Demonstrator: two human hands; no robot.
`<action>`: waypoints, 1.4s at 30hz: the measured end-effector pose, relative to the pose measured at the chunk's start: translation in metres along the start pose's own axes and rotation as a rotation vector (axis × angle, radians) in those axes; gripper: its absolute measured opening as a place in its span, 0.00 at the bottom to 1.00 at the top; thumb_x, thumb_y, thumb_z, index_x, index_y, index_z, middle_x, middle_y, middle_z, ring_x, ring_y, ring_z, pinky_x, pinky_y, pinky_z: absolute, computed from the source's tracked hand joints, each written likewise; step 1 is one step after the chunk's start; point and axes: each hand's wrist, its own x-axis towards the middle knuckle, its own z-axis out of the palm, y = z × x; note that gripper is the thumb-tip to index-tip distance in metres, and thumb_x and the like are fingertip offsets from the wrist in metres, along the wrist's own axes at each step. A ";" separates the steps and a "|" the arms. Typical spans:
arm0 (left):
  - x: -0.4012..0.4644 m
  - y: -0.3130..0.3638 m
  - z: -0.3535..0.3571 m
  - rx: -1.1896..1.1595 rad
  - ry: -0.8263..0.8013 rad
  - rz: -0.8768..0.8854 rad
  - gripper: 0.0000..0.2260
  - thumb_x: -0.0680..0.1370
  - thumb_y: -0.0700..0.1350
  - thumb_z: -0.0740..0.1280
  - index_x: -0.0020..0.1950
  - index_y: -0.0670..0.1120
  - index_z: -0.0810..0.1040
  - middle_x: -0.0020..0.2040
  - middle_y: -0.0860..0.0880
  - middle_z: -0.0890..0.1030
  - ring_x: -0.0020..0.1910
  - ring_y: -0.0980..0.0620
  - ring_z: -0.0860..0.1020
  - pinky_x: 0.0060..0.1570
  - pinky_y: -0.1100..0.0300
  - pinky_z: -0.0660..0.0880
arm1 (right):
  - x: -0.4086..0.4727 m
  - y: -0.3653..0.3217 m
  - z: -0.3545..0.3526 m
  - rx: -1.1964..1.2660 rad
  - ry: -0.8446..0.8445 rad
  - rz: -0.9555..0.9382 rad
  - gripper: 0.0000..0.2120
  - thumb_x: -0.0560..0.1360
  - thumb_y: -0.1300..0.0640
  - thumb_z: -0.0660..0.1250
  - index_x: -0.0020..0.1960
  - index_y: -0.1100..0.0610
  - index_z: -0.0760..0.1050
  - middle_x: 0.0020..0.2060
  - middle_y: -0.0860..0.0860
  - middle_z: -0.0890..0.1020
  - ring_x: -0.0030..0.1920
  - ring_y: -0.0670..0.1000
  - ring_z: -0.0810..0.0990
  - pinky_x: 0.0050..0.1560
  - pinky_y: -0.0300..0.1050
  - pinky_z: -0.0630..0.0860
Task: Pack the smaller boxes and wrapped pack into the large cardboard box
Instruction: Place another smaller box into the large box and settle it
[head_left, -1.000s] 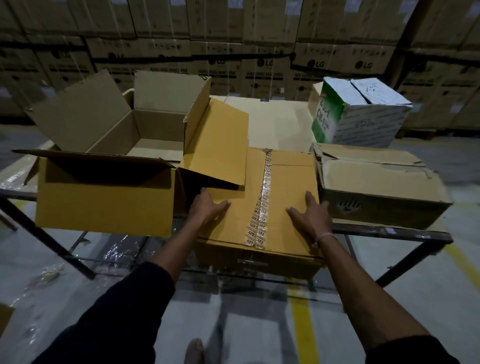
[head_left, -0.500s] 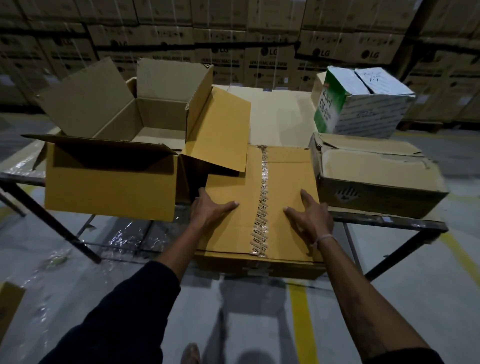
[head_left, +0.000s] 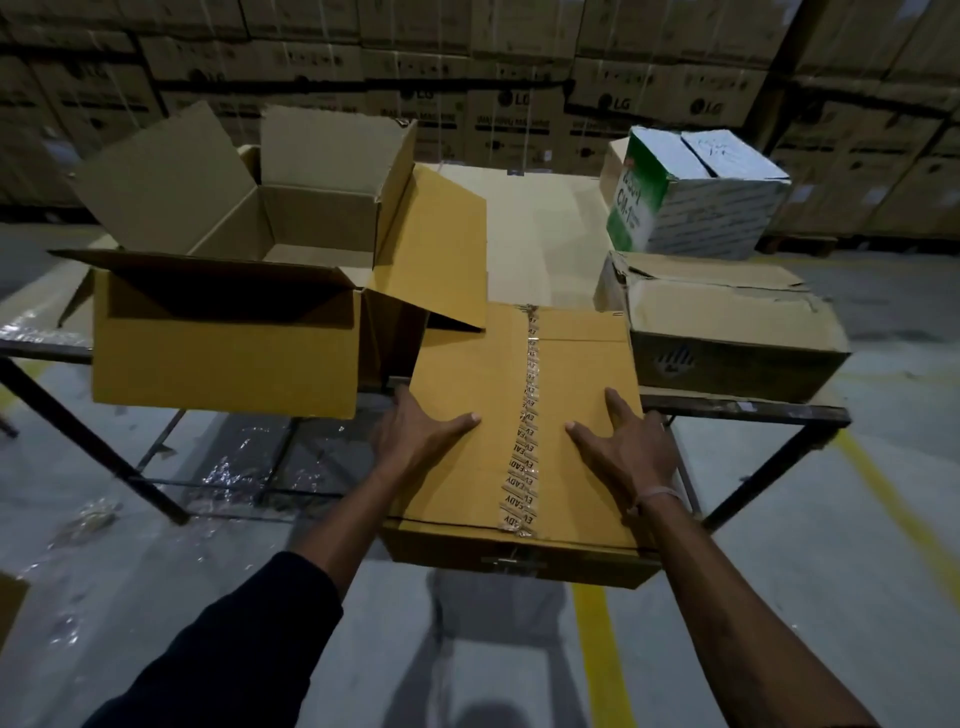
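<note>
Where the table's near edge runs, sits a taped box (head_left: 519, 415), sealed down the middle with printed tape (head_left: 524, 415), overhanging the edge toward the camera. Pressed flat on its top by the left hand (head_left: 415, 431), fingers straight and spread, thumb pointing to the tape; likewise by the right hand (head_left: 628, 447), fingers stretched out along the right rim, a thin band (head_left: 657, 496) at the wrist. Just left of it stands the large open box (head_left: 228, 332), flaps up and out, one flap (head_left: 431, 249) drooping over the taped box's far left corner. Just right lies a worn flat box (head_left: 727, 332), touching or nearly so. Behind that, a white and green carton (head_left: 691, 197). Under all, a metal-framed table (head_left: 753, 408) topped with cardboard sheet. Beyond, stacked brown cartons (head_left: 519, 104) along the back wall; below, grey floor with a yellow line (head_left: 597, 649).
</note>
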 end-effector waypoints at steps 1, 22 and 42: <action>-0.006 -0.002 -0.003 0.016 -0.002 0.008 0.52 0.62 0.74 0.74 0.75 0.48 0.60 0.69 0.44 0.75 0.67 0.39 0.75 0.63 0.42 0.73 | -0.009 0.000 0.000 0.005 0.013 -0.002 0.45 0.71 0.22 0.62 0.82 0.40 0.56 0.66 0.61 0.71 0.61 0.62 0.77 0.54 0.53 0.79; -0.135 0.024 -0.015 0.080 -0.135 0.216 0.51 0.63 0.75 0.73 0.75 0.46 0.60 0.69 0.43 0.75 0.67 0.38 0.75 0.61 0.44 0.74 | -0.168 0.064 -0.065 -0.120 0.234 0.143 0.44 0.72 0.20 0.57 0.81 0.42 0.59 0.58 0.60 0.75 0.56 0.62 0.79 0.49 0.50 0.76; -0.040 0.177 -0.151 0.008 0.155 0.523 0.49 0.62 0.77 0.72 0.70 0.46 0.61 0.62 0.44 0.78 0.58 0.40 0.79 0.56 0.43 0.79 | -0.077 -0.061 -0.203 0.067 0.588 0.042 0.44 0.72 0.23 0.61 0.82 0.41 0.58 0.63 0.63 0.72 0.61 0.66 0.75 0.55 0.55 0.73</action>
